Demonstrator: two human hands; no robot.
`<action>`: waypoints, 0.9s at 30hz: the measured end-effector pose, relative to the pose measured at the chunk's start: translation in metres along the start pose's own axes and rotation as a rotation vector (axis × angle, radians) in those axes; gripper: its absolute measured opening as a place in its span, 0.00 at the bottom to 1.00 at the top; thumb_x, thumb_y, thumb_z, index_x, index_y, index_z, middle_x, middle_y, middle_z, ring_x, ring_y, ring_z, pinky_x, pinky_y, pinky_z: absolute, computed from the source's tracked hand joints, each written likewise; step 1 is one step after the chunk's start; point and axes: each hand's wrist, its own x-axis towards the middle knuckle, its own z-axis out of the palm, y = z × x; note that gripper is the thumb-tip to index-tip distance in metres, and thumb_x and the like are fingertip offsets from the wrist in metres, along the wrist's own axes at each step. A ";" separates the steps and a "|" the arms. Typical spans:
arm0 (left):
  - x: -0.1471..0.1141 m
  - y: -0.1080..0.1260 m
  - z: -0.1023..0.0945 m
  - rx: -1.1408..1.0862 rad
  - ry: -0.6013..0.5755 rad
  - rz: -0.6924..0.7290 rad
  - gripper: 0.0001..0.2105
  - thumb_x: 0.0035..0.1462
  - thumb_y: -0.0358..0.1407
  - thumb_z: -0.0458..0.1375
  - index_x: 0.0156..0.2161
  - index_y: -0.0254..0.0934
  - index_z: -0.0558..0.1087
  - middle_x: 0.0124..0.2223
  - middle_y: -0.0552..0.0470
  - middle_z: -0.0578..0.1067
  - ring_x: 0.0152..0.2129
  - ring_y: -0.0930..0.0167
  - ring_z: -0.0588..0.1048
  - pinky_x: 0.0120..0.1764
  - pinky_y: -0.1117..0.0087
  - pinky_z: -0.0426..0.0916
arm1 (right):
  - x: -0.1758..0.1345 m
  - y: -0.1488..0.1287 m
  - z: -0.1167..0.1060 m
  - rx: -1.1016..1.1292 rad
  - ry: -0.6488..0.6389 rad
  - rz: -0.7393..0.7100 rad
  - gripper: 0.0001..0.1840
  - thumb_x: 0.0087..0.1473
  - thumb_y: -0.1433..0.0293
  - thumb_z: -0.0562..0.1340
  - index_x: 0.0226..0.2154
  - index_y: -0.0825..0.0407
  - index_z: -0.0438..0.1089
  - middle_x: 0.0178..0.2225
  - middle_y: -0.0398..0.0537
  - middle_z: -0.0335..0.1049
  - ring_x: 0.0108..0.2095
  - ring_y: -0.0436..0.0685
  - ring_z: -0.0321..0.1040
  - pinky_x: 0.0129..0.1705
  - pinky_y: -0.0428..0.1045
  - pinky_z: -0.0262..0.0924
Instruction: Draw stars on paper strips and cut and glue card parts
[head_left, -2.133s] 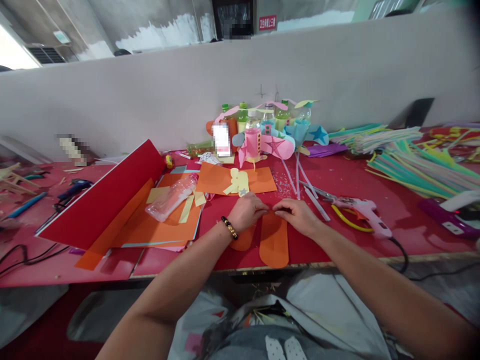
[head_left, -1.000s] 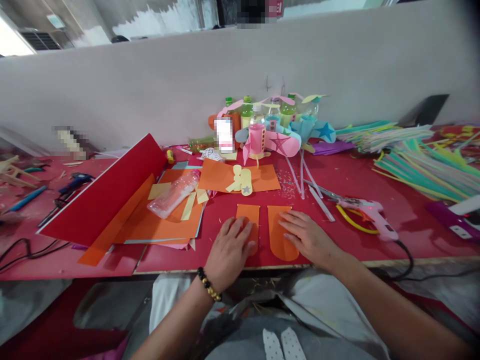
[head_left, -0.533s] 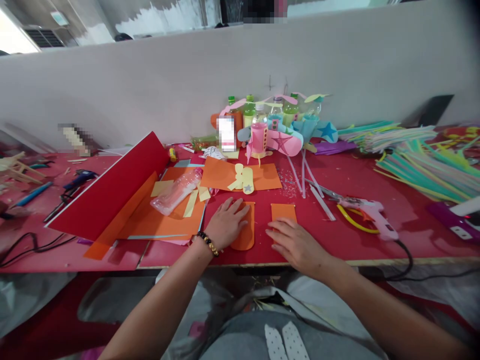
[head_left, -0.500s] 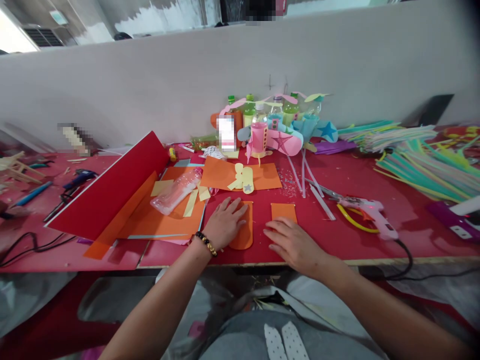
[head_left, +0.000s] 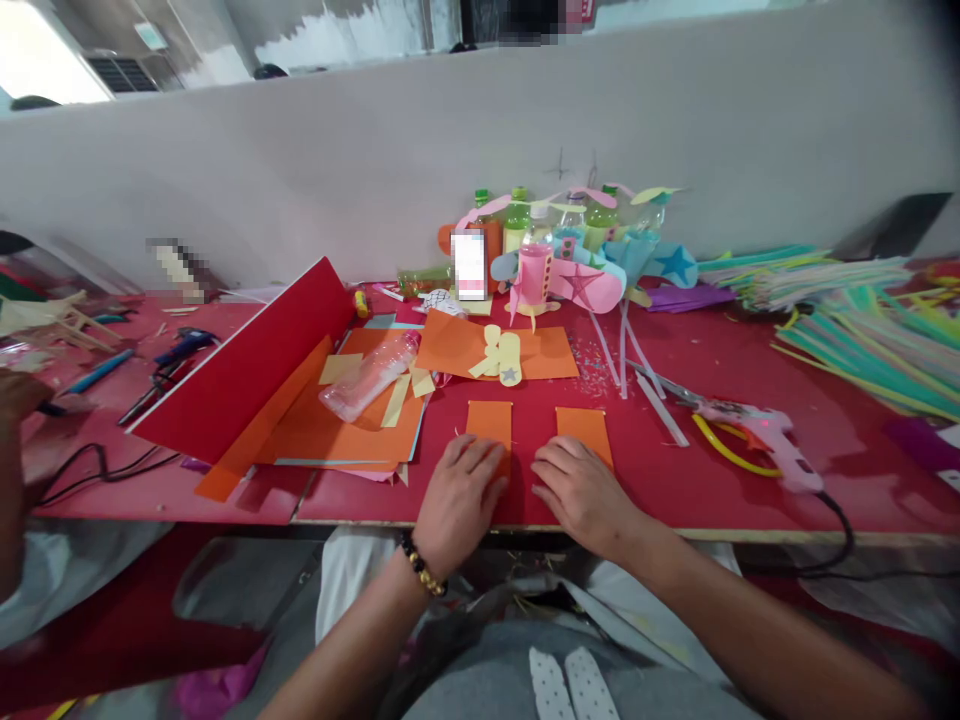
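Note:
My left hand (head_left: pixel 459 495), with a beaded bracelet at the wrist, lies over the lower part of an orange paper strip (head_left: pixel 490 420). Its fingers rest on the strip and are stretched out, not gripping. On the other side, my right hand (head_left: pixel 581 492) lies with its fingers slightly apart on a second orange strip (head_left: pixel 589 428), hiding that strip's lower end. Just beyond both hands is a wide orange sheet (head_left: pixel 551 352) bearing pale yellow paper cut-outs (head_left: pixel 509 360), one with a grey star.
A clear plastic bottle (head_left: pixel 367 380) lies on orange sheets at left, beside a standing red board (head_left: pixel 247 345). Decorated bottle planes (head_left: pixel 537 275) and a phone (head_left: pixel 470 265) stand behind. A pink glue gun (head_left: pixel 765 430) lies right; a co-worker's hand (head_left: pixel 22 395) shows far left.
My left hand has slid down its orange strip toward the table's front edge, uncovering the top end. My right hand stays on its strip. A co-worker's hand has come into view at left.

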 end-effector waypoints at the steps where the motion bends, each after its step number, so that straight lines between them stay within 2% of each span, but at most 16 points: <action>1: -0.004 0.005 0.002 -0.024 0.006 0.015 0.15 0.62 0.32 0.52 0.53 0.36 0.69 0.53 0.49 0.72 0.51 0.64 0.65 0.58 0.57 0.60 | 0.001 0.000 0.000 -0.003 -0.002 0.003 0.07 0.58 0.73 0.58 0.37 0.55 0.71 0.39 0.53 0.68 0.44 0.61 0.58 0.48 0.57 0.59; 5: -0.017 0.017 0.012 -0.084 0.049 0.029 0.11 0.61 0.32 0.53 0.48 0.39 0.73 0.49 0.51 0.74 0.48 0.65 0.66 0.54 0.58 0.63 | 0.001 -0.003 0.000 -0.019 0.003 0.017 0.06 0.58 0.74 0.57 0.36 0.55 0.70 0.38 0.53 0.67 0.43 0.61 0.58 0.47 0.56 0.59; 10: -0.023 0.015 0.019 -0.084 0.114 -0.012 0.11 0.62 0.33 0.53 0.47 0.40 0.73 0.47 0.51 0.75 0.46 0.64 0.66 0.51 0.57 0.64 | -0.001 -0.004 0.003 -0.028 0.012 0.026 0.04 0.57 0.75 0.59 0.35 0.55 0.70 0.38 0.53 0.67 0.42 0.61 0.58 0.46 0.55 0.59; 19: -0.025 0.016 0.022 -0.050 0.120 -0.004 0.11 0.62 0.33 0.53 0.48 0.39 0.72 0.47 0.50 0.75 0.46 0.64 0.66 0.49 0.58 0.64 | 0.002 -0.002 0.004 -0.002 0.008 0.033 0.02 0.56 0.75 0.59 0.33 0.55 0.68 0.37 0.52 0.66 0.42 0.60 0.58 0.46 0.55 0.59; 23: -0.026 0.016 0.022 -0.051 0.126 -0.001 0.11 0.62 0.33 0.53 0.48 0.39 0.72 0.47 0.51 0.75 0.46 0.64 0.66 0.49 0.58 0.63 | 0.001 -0.002 0.005 0.027 0.018 0.026 0.05 0.57 0.76 0.58 0.30 0.54 0.67 0.35 0.51 0.66 0.40 0.59 0.58 0.44 0.54 0.59; 27: -0.025 0.017 0.021 -0.047 0.133 0.005 0.11 0.62 0.32 0.53 0.48 0.39 0.72 0.47 0.52 0.75 0.45 0.64 0.66 0.48 0.58 0.63 | -0.002 -0.004 0.008 0.073 0.045 0.008 0.07 0.59 0.76 0.55 0.33 0.54 0.68 0.37 0.51 0.67 0.40 0.58 0.58 0.44 0.54 0.58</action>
